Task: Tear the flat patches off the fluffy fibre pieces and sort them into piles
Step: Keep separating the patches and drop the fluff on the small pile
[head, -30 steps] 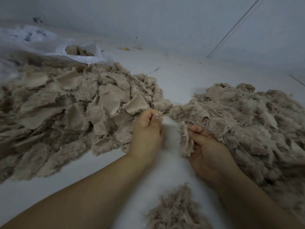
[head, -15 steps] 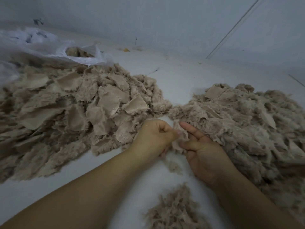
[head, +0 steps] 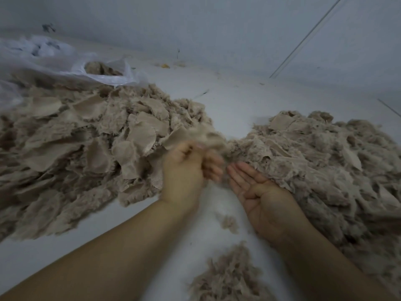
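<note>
Sort step: left hand [head: 184, 168], blurred, grips a tuft [head: 208, 135] by left pile [head: 86, 148]. Right hand [head: 258, 192] flat, empty; next it picks a new piece.

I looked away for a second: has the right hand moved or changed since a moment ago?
Yes. The right hand pinched a piece beside the right-hand pile; now it lies palm up with straight fingers, empty, slightly nearer the person. The pile has not shifted.
</note>
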Demonstrator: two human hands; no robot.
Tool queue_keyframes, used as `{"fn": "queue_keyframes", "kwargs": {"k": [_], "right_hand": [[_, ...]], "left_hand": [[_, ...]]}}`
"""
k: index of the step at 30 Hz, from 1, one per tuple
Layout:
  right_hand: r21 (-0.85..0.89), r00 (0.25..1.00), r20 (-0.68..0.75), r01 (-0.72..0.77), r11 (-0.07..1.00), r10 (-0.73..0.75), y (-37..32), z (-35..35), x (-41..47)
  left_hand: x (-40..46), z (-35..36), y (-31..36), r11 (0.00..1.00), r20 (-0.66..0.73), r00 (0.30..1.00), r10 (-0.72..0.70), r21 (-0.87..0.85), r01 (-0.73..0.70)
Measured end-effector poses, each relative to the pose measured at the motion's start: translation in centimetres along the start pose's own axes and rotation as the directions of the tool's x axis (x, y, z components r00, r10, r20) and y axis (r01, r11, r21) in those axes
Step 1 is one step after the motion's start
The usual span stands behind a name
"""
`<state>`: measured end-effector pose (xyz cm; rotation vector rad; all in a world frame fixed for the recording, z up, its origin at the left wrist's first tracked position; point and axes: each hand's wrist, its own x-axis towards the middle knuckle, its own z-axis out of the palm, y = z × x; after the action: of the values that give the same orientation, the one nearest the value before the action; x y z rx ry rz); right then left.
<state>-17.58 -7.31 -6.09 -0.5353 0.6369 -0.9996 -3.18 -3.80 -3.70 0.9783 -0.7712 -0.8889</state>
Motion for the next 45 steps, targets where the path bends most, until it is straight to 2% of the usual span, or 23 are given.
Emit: {"fn": "queue_keyframes", "kwargs": {"k": [2, 3, 5, 7, 9, 12, 13, 15, 18, 19, 21, 24, 27, 30, 33, 37, 42, 45], "right_hand": [[0.022, 1.000, -0.018, -0.016, 1.000, 0.016, 0.0, 0.0, 0.0], [0.022, 1.000, -0.020, -0.021, 1.000, 0.021, -0.1, 0.0, 0.0], [0.018, 0.999, -0.022, -0.026, 1.000, 0.027, -0.2, 0.1, -0.1], [0.008, 1.000, -0.012, -0.025, 1.000, 0.025, -0.2, 0.1, -0.3], [0.005, 1.000, -0.010, -0.008, 1.000, 0.008, 0.0, 0.4, -0.5], [0.023, 0.999, -0.041, 0.032, 0.999, -0.031, 0.0, 0.8, -0.7], [0.034, 0.997, -0.067, 0.039, 0.999, -0.037, -0.1, 1.0, -0.8], [0.047, 0.991, -0.126, 0.037, 0.998, -0.031, -0.4, 1.2, -0.9], [0.058, 0.986, -0.168, 0.020, 0.998, -0.010, -0.6, 1.3, -0.9], [0.055, 0.985, -0.174, 0.016, 0.998, -0.007, -0.7, 1.3, -1.0], [0.060, 0.982, -0.188, 0.012, 0.998, -0.001, -0.8, 1.3, -1.0], [0.090, 0.984, -0.179, 0.013, 0.996, 0.003, -1.0, 1.3, -1.0], [0.067, 0.988, -0.150, 0.035, 0.997, -0.024, -0.9, 1.3, -1.1], [0.074, 0.988, -0.142, 0.069, 0.995, -0.058, -0.8, 1.2, -1.3], [0.106, 0.986, -0.152, 0.090, 0.990, -0.074, -0.8, 1.0, -1.3], [0.093, 0.979, -0.189, 0.095, 0.991, -0.076, -0.7, 1.0, -1.2], [0.078, 0.971, -0.230, 0.092, 0.993, -0.072, -0.5, 1.0, -1.1], [0.098, 0.968, -0.240, 0.104, 0.990, -0.078, -0.6, 1.1, -1.2]], "left_hand": [[0.4, 0.0, 0.1, 0.994, -0.078, 0.995, 0.065, -0.082, -0.071], [0.4, 0.1, 0.0, 0.995, -0.086, 0.995, 0.052, -0.084, -0.060], [0.0, 0.2, -0.7, 1.000, -0.070, 0.998, 0.002, 0.029, 0.000], [-0.1, 0.6, -1.3, 0.972, 0.004, 1.000, 0.001, 0.233, -0.002], [0.6, 1.3, -1.4, 0.909, 0.093, 0.995, 0.047, 0.409, -0.081], [2.8, 2.7, -1.3, 0.722, 0.267, 0.960, 0.085, 0.648, -0.244], [3.8, 3.1, -1.3, 0.671, 0.288, 0.955, 0.066, 0.696, -0.256], [5.8, 3.9, -1.3, 0.650, 0.286, 0.958, -0.023, 0.733, -0.203], [7.5, 4.2, -1.8, 0.548, 0.308, 0.936, -0.169, 0.819, -0.171], [7.4, 4.2, -2.0, 0.526, 0.324, 0.928, -0.183, 0.830, -0.186], [6.3, 3.7, -2.5, 0.570, 0.341, 0.928, -0.153, 0.797, -0.199], [4.3, 2.7, -3.2, 0.547, 0.358, 0.934, -0.006, 0.783, -0.297], [1.9, 2.4, -3.2, 0.506, 0.436, 0.892, 0.118, 0.747, -0.432], [-0.4, 2.4, -3.4, 0.438, 0.469, 0.878, 0.096, 0.772, -0.461], [-2.0, 2.2, -3.4, 0.286, 0.511, 0.853, 0.103, 0.806, -0.517], [-2.7, 1.0, -2.5, 0.144, 0.557, 0.830, 0.025, 0.820, -0.554], [-1.9, -0.3, -1.7, 0.135, 0.476, 0.879, 0.021, 0.870, -0.474], [-1.5, -0.5, -1.7, 0.135, 0.463, 0.886, 0.015, 0.877, -0.461]]}}
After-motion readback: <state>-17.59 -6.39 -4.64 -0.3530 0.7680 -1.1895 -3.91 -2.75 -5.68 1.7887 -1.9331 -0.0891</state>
